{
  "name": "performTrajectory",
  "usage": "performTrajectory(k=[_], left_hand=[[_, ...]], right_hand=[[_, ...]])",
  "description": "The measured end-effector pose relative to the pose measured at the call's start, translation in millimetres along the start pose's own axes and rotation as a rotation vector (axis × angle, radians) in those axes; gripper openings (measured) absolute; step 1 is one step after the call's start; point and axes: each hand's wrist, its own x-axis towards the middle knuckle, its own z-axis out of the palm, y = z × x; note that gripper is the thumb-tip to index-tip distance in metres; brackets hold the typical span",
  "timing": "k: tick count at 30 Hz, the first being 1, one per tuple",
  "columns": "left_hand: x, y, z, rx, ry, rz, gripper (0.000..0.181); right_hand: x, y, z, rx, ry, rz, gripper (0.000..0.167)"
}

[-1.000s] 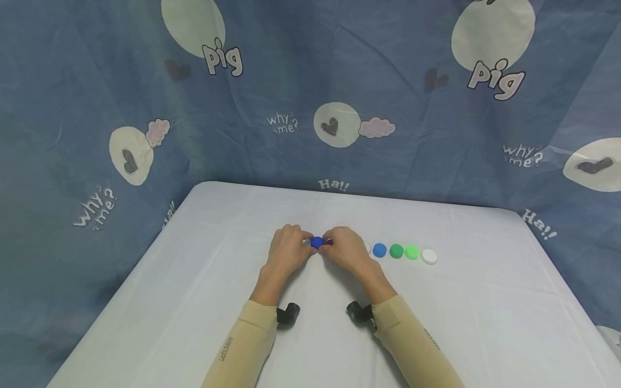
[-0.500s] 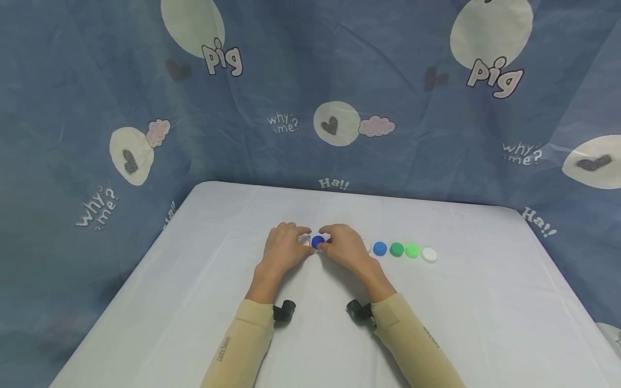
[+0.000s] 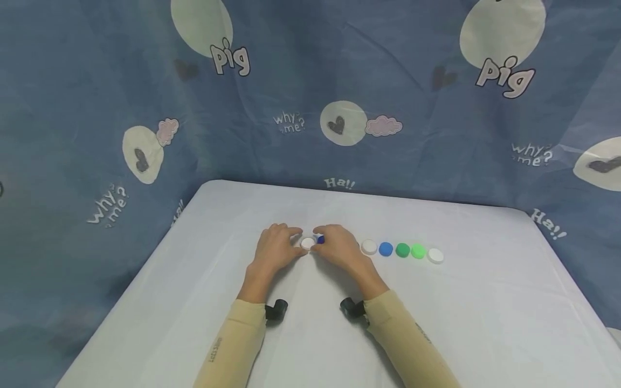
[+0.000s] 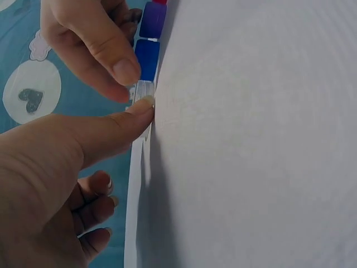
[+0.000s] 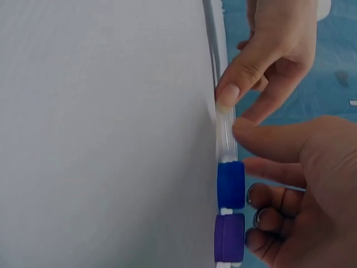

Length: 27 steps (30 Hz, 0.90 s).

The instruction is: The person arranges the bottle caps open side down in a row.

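Note:
A row of small round plastic caps runs across the white table. At its left end is a white cap (image 3: 308, 243), whose side looks clear in both wrist views. My left hand (image 3: 274, 249) pinches this cap, its thumb on the near side; the forefinger's contact is hidden. My right hand (image 3: 340, 247) hovers at the blue cap (image 5: 231, 185), thumb and forefinger apart, the thumb tip just over the clear cap's top edge. A purple cap (image 5: 229, 238) follows blue. In the head view the right hand hides part of the row.
Rightward along the row are another white cap (image 3: 368, 247), a lighter blue cap (image 3: 385, 249), a dark green cap (image 3: 402, 250), a light green cap (image 3: 418, 251) and an end white cap (image 3: 435, 256). A blue printed curtain (image 3: 291, 64) hangs behind the table (image 3: 485, 312).
Left finger and thumb have parted from the blue cap and shifted left to the white cap. My right hand has also moved slightly left, its fingers looser about the blue cap.

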Motion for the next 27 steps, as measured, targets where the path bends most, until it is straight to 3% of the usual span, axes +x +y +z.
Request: performTrajectory(k=[10,15,20,27], left_hand=[[0.3,3.9,6.2,-0.030,-0.003,0.001,0.046],[-0.1,3.0,4.1,-0.040,0.012,0.026,0.045],[-0.8,-1.4,-2.5,-0.105,0.036,0.062,0.042],[-0.7,-6.1,-7.8,-0.149,0.046,0.070,0.043]], right_hand=[[-0.1,0,3,-0.063,0.019,-0.033,0.023],[0.1,1,4,-0.024,0.030,-0.036,0.027],[2.0,2,4,0.049,0.023,-0.011,0.036],[3.7,2,1,0.148,0.013,-0.032,0.042]])
